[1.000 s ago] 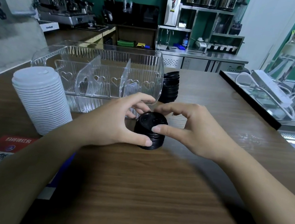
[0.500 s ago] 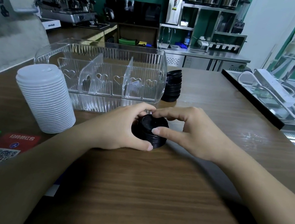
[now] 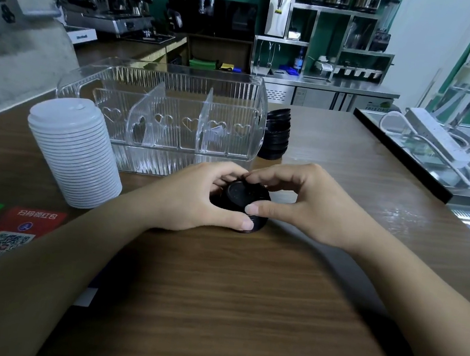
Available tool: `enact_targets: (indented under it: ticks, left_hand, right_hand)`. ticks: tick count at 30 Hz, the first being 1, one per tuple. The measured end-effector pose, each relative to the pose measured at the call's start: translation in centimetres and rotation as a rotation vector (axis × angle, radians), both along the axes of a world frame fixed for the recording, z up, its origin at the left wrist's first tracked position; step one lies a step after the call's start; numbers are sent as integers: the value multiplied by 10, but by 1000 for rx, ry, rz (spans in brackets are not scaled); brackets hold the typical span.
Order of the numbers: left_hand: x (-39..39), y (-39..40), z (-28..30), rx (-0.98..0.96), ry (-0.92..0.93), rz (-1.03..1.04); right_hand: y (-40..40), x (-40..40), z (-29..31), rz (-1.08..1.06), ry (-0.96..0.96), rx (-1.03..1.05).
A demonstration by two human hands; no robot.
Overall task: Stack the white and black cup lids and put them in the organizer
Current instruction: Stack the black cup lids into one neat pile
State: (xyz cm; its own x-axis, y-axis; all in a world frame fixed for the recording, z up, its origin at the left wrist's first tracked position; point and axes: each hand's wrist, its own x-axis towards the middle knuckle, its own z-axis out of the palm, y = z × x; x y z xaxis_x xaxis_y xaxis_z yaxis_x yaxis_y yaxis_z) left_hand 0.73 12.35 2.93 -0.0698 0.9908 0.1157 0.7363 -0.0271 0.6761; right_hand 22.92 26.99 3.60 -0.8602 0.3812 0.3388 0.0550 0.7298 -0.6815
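A short stack of black lids (image 3: 240, 200) sits on the wooden counter (image 3: 215, 292), held from both sides. My left hand (image 3: 196, 199) curls round its left side, thumb on the front rim. My right hand (image 3: 303, 206) grips the right side, thumb across the front and fingertips on top. A tall stack of white lids (image 3: 74, 153) stands at the left. The clear plastic organizer (image 3: 171, 106), with dividers and heart cut-outs, stands behind the hands. A second stack of black lids (image 3: 277, 134) stands by its right end.
Red and green QR-code stickers (image 3: 1, 236) lie on the counter at the lower left. A black-edged glass ledge with a white power strip (image 3: 437, 139) and cables runs along the right. Coffee machines and steel shelving stand far behind.
Both hands pressed closer around the black lid stack, and it has settled lower on the counter. The camera shifted slightly; nothing else moved.
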Motion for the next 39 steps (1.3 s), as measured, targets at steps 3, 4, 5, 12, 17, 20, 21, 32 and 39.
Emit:
enact_targets:
  ticks: [3, 4, 5, 12, 17, 20, 21, 32, 39]
  left_hand:
    - [2, 0, 0, 3, 2, 21]
    - [3, 0, 0, 6, 9, 32]
    - [4, 0, 0, 12, 19, 40]
    - [9, 0, -4, 56, 21, 73]
    - [16, 3, -9, 99, 17, 127]
    - [18, 5, -12, 123, 21, 145]
    - [18, 6, -13, 126, 17, 147]
    - [17, 8, -13, 144, 20, 129]
    - [16, 10, -12, 160, 42, 106]
  right_hand:
    - [3, -1, -1, 9, 61, -159]
    - [6, -1, 0, -5, 94, -203]
    - [9, -1, 1, -45, 132, -218]
    - [33, -13, -14, -436, 180, -214]
    - [53, -38, 0, -572, 91, -62]
    - [75, -53, 9, -614, 128, -119]
    - [83, -58, 10, -615, 138, -156]
    - [157, -110, 12, -503, 201, -536]
    - [186, -124, -1, -448, 229, -680]
